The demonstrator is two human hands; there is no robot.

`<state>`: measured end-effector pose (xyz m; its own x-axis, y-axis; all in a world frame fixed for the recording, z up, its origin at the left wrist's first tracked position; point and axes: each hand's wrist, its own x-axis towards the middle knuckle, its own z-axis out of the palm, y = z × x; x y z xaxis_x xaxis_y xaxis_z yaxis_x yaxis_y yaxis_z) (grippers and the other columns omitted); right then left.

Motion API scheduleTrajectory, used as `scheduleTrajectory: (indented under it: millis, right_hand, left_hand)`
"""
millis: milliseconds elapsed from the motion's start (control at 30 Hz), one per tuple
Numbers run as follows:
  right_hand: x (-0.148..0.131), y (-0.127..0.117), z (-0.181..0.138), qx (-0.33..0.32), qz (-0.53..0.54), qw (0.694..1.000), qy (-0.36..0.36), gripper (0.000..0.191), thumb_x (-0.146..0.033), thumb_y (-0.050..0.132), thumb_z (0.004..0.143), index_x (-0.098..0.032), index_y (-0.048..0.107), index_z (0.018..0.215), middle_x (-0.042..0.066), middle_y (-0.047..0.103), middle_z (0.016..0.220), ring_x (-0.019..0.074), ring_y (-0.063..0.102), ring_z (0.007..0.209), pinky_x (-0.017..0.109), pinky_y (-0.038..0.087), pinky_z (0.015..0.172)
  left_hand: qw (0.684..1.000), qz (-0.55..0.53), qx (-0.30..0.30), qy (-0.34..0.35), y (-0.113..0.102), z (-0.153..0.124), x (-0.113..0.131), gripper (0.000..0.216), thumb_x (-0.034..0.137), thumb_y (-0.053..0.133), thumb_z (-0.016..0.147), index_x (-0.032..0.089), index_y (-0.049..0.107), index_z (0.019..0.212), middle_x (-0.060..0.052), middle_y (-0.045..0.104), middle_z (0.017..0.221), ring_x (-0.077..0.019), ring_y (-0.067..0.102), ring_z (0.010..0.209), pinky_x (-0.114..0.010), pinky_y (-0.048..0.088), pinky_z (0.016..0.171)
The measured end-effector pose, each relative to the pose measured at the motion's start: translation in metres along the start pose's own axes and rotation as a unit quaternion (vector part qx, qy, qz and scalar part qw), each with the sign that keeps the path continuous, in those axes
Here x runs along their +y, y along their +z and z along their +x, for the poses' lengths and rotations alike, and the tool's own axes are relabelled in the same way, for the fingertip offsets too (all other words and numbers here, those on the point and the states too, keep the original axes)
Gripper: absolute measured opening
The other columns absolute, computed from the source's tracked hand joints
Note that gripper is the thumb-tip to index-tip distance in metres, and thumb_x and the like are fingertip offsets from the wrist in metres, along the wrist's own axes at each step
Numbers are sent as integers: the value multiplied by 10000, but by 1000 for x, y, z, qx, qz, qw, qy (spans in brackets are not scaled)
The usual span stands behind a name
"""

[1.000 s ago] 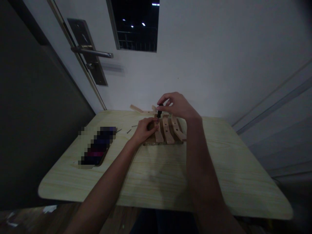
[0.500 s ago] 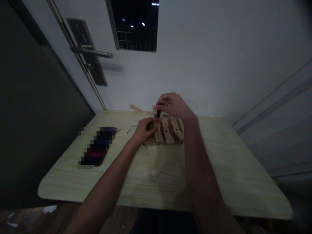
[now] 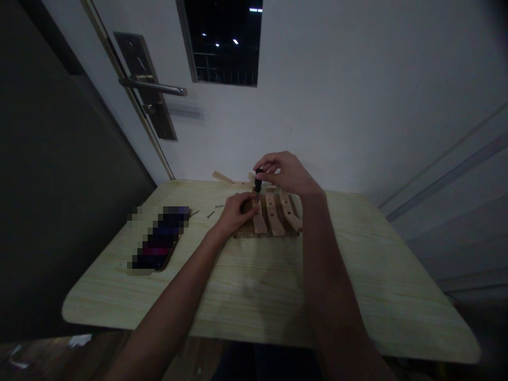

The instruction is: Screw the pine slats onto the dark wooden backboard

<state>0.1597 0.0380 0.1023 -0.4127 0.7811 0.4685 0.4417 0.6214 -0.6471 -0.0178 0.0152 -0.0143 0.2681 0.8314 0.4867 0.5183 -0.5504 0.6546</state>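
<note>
Board (image 3: pixel 246 228): one, dark wood, flat on the bench (image 3: pixel 254 291); landmark for every place below.
Left slat (image 3: pixel 260 224): pale, bent, on the board's left half; the one being worked.
Middle slat (image 3: pixel 274 218) and right slat (image 3: pixel 289 210): laid on the board, dark holes showing; from my remote station I cannot tell whether either is fastened.
Further wood piece (image 3: pixel 222 177): off the board, beyond its far left corner, partly hidden; by my judgement, not yet dealt with.
Screws (image 3: pixel 210 214): three thin ones I can count, lying left of the board, apparently unused.
Screwdriver (image 3: pixel 258 182): black handle, nearly upright over the board's far left part, tip at the left slat; I judge this fixing unfinished.
Right hand (image 3: pixel 286 172): above the board's far side, fingers closed on the screwdriver handle.
Left hand (image 3: pixel 235 212): at the board's left side, thumb and fingers bent onto the left slat, holding it; whether they also pinch a screw, I cannot tell.
Phone (image 3: pixel 161 241): well left of the board, screen blurred.
Bench: pale wood grain, rounded near corners, extending past the board all round.
Room: dim; white door (image 3: pixel 337 100) beyond the board, with lever handle (image 3: pixel 162 87) and dark window (image 3: pixel 226 42).
</note>
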Motion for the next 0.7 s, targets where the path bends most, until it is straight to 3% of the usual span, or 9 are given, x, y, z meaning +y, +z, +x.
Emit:
scheduleTrajectory:
  millis: [300, 533, 700]
  right_hand:
    - [-6, 7, 1, 28, -34, 999, 11, 333, -355, 806, 665, -171, 530, 626, -12, 577, 667, 109, 500, 621, 264, 406, 591]
    - [-6, 4, 2, -20, 44, 998, -40, 102, -183, 667, 776, -176, 681, 877, 44, 680, 904, 153, 613, 830, 282, 483, 711]
    - [-1, -3, 0, -66, 26, 997, -30, 250, -99, 526, 820, -183, 731, 937, 47, 713, 924, 140, 615, 767, 289, 499, 698]
  left_hand:
    - [1000, 11, 2, 1, 1, 0, 0, 341, 378, 624, 825, 193, 655, 1110, -71, 710, 1058, -243, 643, 966, -380, 489, 884]
    - [1000, 7, -5, 8, 0, 0, 0, 348, 349, 628, 821, 168, 652, 1117, -89, 706, 1051, -247, 641, 963, -378, 489, 868]
    - [1000, 3, -2, 7, 0, -1, 0, 348, 348, 628, 825, 175, 646, 1125, -88, 705, 1071, -252, 639, 984, -395, 491, 881]
